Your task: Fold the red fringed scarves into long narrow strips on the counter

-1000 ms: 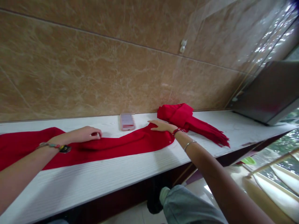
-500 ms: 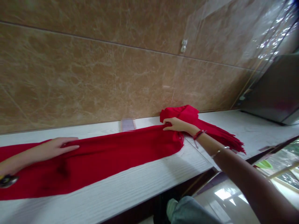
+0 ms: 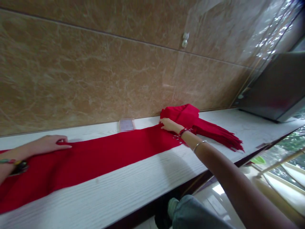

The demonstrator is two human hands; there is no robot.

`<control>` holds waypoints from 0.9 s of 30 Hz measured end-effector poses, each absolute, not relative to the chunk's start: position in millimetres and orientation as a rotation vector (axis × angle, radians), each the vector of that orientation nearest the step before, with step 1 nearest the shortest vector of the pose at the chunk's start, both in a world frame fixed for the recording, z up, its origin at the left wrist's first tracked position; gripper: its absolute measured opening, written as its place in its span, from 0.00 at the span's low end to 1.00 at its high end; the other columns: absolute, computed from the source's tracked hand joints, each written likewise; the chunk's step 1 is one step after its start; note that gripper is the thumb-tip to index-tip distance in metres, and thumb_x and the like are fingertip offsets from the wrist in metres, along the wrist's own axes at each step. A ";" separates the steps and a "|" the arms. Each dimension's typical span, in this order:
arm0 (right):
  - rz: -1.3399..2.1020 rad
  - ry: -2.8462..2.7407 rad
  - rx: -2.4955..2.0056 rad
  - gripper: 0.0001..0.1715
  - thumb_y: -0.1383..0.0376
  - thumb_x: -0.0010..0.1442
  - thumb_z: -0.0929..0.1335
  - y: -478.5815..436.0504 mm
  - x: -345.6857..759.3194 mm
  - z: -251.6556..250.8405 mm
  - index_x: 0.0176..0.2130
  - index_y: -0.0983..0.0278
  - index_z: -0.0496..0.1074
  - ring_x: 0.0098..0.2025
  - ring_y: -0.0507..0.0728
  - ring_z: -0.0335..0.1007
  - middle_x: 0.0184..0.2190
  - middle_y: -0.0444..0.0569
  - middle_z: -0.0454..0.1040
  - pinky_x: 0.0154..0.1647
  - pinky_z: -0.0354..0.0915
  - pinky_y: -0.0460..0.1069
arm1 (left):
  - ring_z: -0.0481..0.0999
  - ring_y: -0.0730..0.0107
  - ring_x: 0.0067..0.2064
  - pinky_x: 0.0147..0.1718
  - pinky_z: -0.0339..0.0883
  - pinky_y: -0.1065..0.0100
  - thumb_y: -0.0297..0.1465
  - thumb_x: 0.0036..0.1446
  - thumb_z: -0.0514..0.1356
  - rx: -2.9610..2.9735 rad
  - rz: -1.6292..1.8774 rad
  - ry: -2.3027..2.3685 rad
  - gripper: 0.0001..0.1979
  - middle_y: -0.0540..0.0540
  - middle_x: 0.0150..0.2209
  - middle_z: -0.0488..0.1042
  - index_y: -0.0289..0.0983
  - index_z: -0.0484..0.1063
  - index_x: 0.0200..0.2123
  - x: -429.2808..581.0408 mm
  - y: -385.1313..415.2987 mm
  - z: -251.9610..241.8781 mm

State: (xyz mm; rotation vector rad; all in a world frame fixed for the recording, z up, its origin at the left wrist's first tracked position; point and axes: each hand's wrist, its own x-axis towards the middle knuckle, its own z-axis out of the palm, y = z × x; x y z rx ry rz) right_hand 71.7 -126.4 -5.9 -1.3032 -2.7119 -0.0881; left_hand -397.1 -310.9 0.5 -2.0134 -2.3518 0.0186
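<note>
A long red scarf [image 3: 102, 156] lies stretched flat along a white counter [image 3: 124, 190]. My left hand [image 3: 49, 143] rests on its far edge at the left, fingers extended and pressed flat on the cloth. My right hand [image 3: 168, 125] presses on the scarf's right end near the wall, fingers laid flat. Both wrists wear bracelets. A second red scarf [image 3: 195, 122], folded with a fringe, lies just right of my right hand.
A small blurred card [image 3: 126, 125] stands against the brown marble wall [image 3: 107, 70] behind the scarf. A dark box-like appliance [image 3: 276, 89] sits at the counter's far right. My knee in grey trousers [image 3: 190, 213] shows below the counter's front edge.
The scarf has been spread out flatter and wider. My right hand moved from its near edge up to its far right corner; my left hand slid left along the far edge.
</note>
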 end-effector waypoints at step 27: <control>-0.205 -2.633 -1.427 0.27 0.58 0.63 0.55 -183.4 120.7 -69.5 0.57 0.67 0.56 0.58 0.62 0.53 0.57 0.62 0.57 0.53 0.54 0.58 | 0.36 0.51 0.62 0.56 0.37 0.43 0.47 0.56 0.45 -2.241 0.147 -2.363 0.30 0.49 0.63 0.39 0.48 0.44 0.60 -285.0 -368.6 -50.2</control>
